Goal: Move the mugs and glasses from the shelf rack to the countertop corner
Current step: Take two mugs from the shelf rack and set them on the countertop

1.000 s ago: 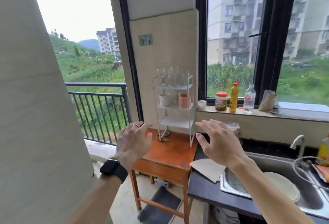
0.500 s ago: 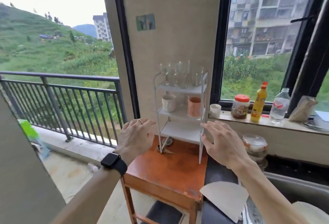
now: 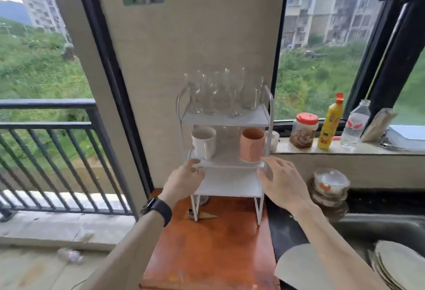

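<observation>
A white three-tier shelf rack [image 3: 230, 186] stands on a small orange wooden table [image 3: 213, 248]. Several clear stemmed glasses [image 3: 220, 91] fill its top tier. On the middle tier sit a white mug [image 3: 204, 142] at the left and a pink mug [image 3: 252, 144] at the right. My left hand [image 3: 184, 180] reaches the rack's left post at the middle tier, fingers relaxed. My right hand [image 3: 281, 181] is at the right post, just below the pink mug, fingers spread. Neither hand holds anything.
A dark countertop [image 3: 285, 227] adjoins the table on the right, with a pale cloth [image 3: 305, 266], stacked lidded bowls [image 3: 331, 186] and a sink holding plates [image 3: 395, 264]. The sill carries a small white cup [image 3: 274, 140], a jar [image 3: 304, 129], a yellow bottle [image 3: 331, 121] and a water bottle [image 3: 355, 124].
The view has closed in on the rack. Both hands have moved forward from mid-air to the rack's two front posts at the middle tier.
</observation>
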